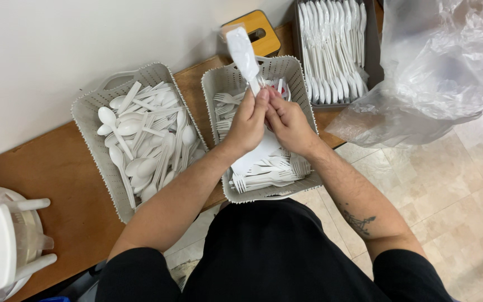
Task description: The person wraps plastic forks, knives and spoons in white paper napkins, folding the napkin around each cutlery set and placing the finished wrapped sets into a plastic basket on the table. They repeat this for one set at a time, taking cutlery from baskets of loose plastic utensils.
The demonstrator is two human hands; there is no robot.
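Here, a clear sleeve packed with white cutlery is held up over the middle basket, its long axis running from the fingertips up and slightly left, away from the body toward the wall. The lower end is pinched between both hands, which meet at that point: the left hand is closed around it from the left, the right hand from the right, fingers curled tight on each. Neither hand is clearly nearer; both grip the same end. What lies inside the sleeve is blurred, possibly a spoon or knife. Beneath the hands, forks and a white napkin are seen in the basket, with the spoon basket just beside it on the left.
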